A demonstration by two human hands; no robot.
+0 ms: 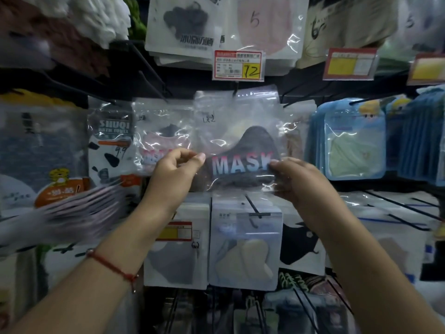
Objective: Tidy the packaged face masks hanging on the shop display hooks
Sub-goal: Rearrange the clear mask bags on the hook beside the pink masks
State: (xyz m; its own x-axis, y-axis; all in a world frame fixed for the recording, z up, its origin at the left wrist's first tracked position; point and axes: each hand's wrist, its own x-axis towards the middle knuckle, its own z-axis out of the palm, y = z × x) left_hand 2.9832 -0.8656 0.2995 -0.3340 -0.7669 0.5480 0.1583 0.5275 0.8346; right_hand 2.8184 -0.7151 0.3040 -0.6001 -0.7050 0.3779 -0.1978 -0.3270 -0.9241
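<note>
Two hands clamped on one clear mask packet; left hand pinched at lower-left edge, right hand pinched at lower-right edge; packet hung from hook directly above, between hands, long axis vertical, slightly skewed; both hands equally near; second mask packet hung just beside, left; price tag seen above; squaring under hook judged next.

Display hooks carrying hanging mask packets.
</note>
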